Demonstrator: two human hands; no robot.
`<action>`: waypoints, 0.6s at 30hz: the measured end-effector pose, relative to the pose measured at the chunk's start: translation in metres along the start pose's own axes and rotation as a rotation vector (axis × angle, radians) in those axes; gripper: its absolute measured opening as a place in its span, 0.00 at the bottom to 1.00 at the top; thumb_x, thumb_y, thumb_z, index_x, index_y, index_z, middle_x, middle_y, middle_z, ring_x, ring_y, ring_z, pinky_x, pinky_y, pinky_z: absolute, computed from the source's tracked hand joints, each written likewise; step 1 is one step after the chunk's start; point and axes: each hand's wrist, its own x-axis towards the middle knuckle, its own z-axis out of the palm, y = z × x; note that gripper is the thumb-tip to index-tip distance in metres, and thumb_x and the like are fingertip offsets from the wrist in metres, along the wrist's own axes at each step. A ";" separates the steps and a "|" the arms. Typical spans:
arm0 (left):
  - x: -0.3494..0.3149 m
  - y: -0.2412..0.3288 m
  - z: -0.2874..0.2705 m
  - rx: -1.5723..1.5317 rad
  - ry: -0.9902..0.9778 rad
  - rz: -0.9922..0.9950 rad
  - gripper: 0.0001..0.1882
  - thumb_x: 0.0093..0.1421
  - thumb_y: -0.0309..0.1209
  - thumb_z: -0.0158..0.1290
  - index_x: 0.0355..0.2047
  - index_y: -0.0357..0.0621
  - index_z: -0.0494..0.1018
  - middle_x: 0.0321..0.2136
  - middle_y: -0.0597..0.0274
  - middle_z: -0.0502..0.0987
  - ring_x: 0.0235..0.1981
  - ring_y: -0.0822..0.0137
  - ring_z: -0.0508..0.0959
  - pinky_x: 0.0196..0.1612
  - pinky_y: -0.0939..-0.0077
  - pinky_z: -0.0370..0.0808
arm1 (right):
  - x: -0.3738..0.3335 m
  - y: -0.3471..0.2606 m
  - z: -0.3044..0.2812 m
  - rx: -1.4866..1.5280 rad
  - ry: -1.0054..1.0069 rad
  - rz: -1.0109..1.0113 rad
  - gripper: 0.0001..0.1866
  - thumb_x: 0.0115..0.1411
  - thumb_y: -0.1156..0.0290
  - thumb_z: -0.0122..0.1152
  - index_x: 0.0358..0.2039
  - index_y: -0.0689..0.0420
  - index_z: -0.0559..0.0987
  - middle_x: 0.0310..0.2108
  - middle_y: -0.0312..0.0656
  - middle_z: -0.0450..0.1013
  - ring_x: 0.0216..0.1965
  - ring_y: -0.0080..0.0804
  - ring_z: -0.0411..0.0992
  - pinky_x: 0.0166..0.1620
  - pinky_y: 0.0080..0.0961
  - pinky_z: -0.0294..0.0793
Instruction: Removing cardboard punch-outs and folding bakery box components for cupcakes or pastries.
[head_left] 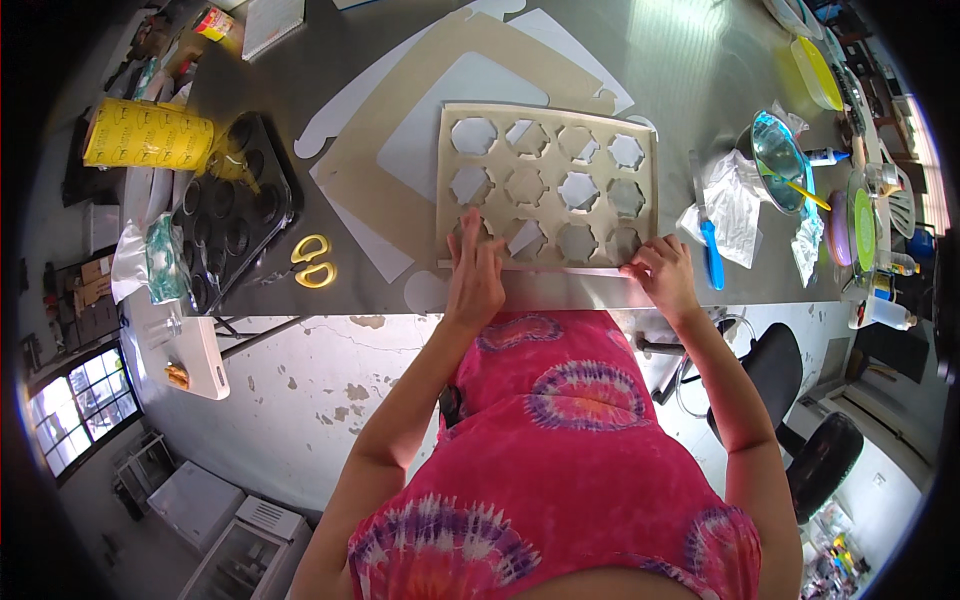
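In front of me on the metal table lies a brown cardboard insert [553,206] with rows of scalloped cut-out holes, like a cupcake box insert. A narrow flap runs along its near edge. My left hand [476,282] rests on its near left corner with fingers stretched out over the board. At the near right corner my right hand [663,274] is closed, thumb and fingers pinching the edge. Under and behind the insert lie larger cut cardboard sheets [365,165], brown and white, with curved tabs.
Yellow-handled scissors [314,262] and a dark muffin tin [268,215] lie left, near a yellow printed roll [150,138]. To the right are a blue-handled knife [711,255], crumpled clear plastic [735,200] and a metal bowl [778,160]. The table's near edge is at my waist; a black chair [775,375] stands right.
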 end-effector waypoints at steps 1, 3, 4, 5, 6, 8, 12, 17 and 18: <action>0.003 -0.001 0.001 -0.097 0.047 -0.024 0.17 0.53 0.18 0.41 0.44 0.38 0.63 0.61 0.39 0.43 0.62 0.39 0.45 0.57 0.34 0.42 | 0.001 0.000 0.000 0.006 -0.002 0.004 0.11 0.38 0.62 0.68 0.17 0.51 0.74 0.23 0.30 0.69 0.31 0.33 0.65 0.35 0.31 0.61; 0.003 0.000 0.002 -0.034 0.005 -0.035 0.20 0.54 0.19 0.41 0.48 0.40 0.59 0.61 0.39 0.41 0.62 0.39 0.44 0.57 0.34 0.42 | -0.001 0.001 0.001 -0.001 -0.010 0.007 0.12 0.38 0.61 0.68 0.17 0.50 0.74 0.23 0.30 0.69 0.32 0.33 0.65 0.35 0.31 0.61; 0.004 0.000 0.002 0.032 -0.037 -0.041 0.23 0.55 0.20 0.41 0.52 0.41 0.55 0.61 0.38 0.39 0.62 0.38 0.43 0.57 0.33 0.42 | -0.001 0.001 0.001 -0.008 -0.013 0.010 0.12 0.38 0.60 0.67 0.18 0.50 0.74 0.24 0.30 0.68 0.33 0.32 0.65 0.35 0.32 0.61; 0.005 0.001 0.002 0.030 -0.038 -0.040 0.23 0.55 0.20 0.41 0.52 0.41 0.55 0.61 0.38 0.39 0.62 0.38 0.43 0.57 0.33 0.42 | -0.001 0.001 0.000 -0.010 -0.012 0.012 0.12 0.38 0.60 0.67 0.18 0.50 0.74 0.24 0.30 0.68 0.33 0.32 0.65 0.35 0.32 0.61; 0.006 0.002 0.003 0.066 -0.042 -0.049 0.24 0.55 0.21 0.42 0.53 0.41 0.54 0.61 0.37 0.39 0.62 0.38 0.43 0.57 0.33 0.42 | 0.000 -0.001 -0.001 -0.018 -0.011 0.020 0.11 0.38 0.60 0.67 0.19 0.50 0.74 0.24 0.30 0.69 0.33 0.32 0.66 0.35 0.31 0.61; 0.007 0.004 0.003 0.102 -0.045 -0.054 0.25 0.56 0.21 0.42 0.55 0.42 0.53 0.61 0.37 0.38 0.62 0.38 0.43 0.57 0.33 0.42 | -0.001 -0.005 -0.002 -0.029 -0.006 0.028 0.11 0.39 0.61 0.67 0.20 0.50 0.75 0.24 0.30 0.69 0.33 0.32 0.66 0.35 0.31 0.61; 0.006 0.002 0.007 0.158 -0.038 -0.035 0.28 0.55 0.22 0.45 0.56 0.42 0.50 0.61 0.37 0.37 0.62 0.36 0.42 0.56 0.33 0.43 | -0.004 -0.012 0.001 -0.046 0.009 0.044 0.11 0.39 0.64 0.68 0.24 0.49 0.75 0.26 0.30 0.70 0.32 0.32 0.67 0.34 0.31 0.61; 0.001 0.000 -0.010 -0.040 0.112 0.024 0.31 0.52 0.23 0.51 0.55 0.41 0.52 0.61 0.37 0.42 0.61 0.37 0.46 0.58 0.41 0.48 | 0.000 -0.026 -0.011 0.023 -0.016 0.191 0.13 0.39 0.65 0.68 0.28 0.50 0.76 0.28 0.32 0.71 0.34 0.34 0.68 0.37 0.32 0.63; 0.000 -0.001 -0.017 -0.101 0.199 0.023 0.29 0.51 0.25 0.53 0.53 0.41 0.55 0.58 0.38 0.50 0.58 0.39 0.54 0.57 0.45 0.52 | 0.005 -0.028 -0.018 0.108 -0.066 0.176 0.15 0.40 0.65 0.68 0.30 0.51 0.76 0.29 0.34 0.72 0.35 0.36 0.68 0.39 0.33 0.65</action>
